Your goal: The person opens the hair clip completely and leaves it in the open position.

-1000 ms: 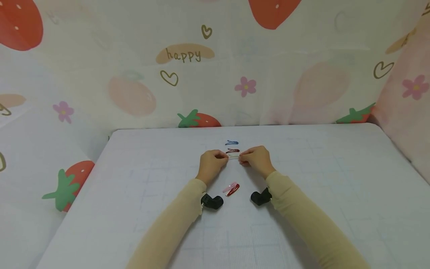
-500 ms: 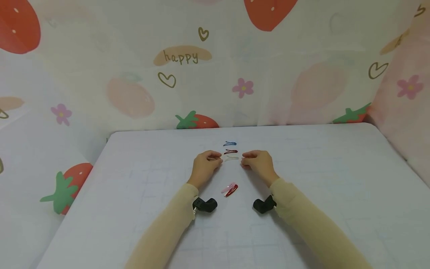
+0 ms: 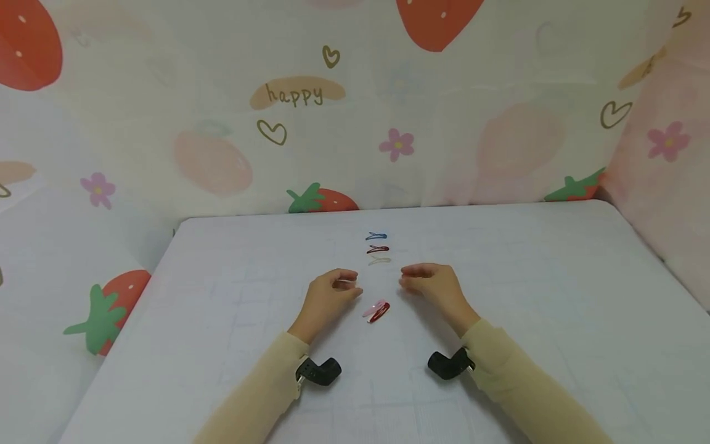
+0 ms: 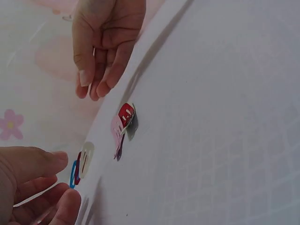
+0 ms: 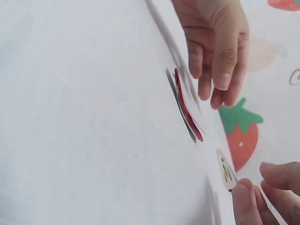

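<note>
Three hair clips lie in a column on the white table: a blue clip [image 3: 376, 235] farthest back, a dark red clip [image 3: 378, 249], then a cream clip [image 3: 379, 260]. Nearer the person, a pink clip [image 3: 373, 308] and a red clip [image 3: 379, 312] lie together, touching. My left hand [image 3: 328, 299] hovers to the left between the two groups, fingers relaxed and apart, holding nothing. On the right, my right hand [image 3: 438, 290] is also empty, its fingers loosely bent. The cream clip [image 5: 226, 171] shows near the right fingertips in the right wrist view.
Behind the white table [image 3: 249, 370] hangs a cloth [image 3: 432, 111] printed with strawberries, flowers and hearts. A black device [image 3: 319, 372] sits at the left wrist and another black device [image 3: 450, 364] at the right wrist.
Both hands have let go of the cream clip, moved apart and drawn back toward the person. The cream clip stays on the table in front of the dark red one.
</note>
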### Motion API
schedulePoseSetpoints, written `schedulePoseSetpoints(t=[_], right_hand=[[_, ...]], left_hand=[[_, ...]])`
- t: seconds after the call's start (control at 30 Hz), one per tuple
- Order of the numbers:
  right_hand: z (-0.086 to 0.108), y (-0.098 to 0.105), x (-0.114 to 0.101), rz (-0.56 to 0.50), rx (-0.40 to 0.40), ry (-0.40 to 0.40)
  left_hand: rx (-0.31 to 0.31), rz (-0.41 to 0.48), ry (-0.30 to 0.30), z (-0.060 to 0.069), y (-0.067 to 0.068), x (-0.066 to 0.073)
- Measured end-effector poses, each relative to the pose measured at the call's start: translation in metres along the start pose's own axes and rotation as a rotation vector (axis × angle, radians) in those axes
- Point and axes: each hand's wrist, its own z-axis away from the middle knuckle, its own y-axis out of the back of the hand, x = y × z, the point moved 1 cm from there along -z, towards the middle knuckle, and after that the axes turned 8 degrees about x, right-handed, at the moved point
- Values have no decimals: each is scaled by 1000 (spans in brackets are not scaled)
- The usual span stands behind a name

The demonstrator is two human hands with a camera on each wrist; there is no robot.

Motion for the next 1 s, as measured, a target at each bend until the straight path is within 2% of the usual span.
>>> schedulePoseSetpoints(t=[0.13,0.3,0.43,0.8,1.0], right_hand=[[11,2,1,-27,-15,-17],[24,1,2,-85,-36,7],[32,-1,4,-106,-54,15],[45,-4,11,-116,-63,-3],[50,-9,15,-148,-80,15]], left_hand=[[3,-23,-31,10,2,-1],[5,-33,-74,22,0,-2],[0,-35,-83,29,-3,-4],[-13,-25,-95,40,-10,-5],[6,-37,-117,42,-14,-5]])
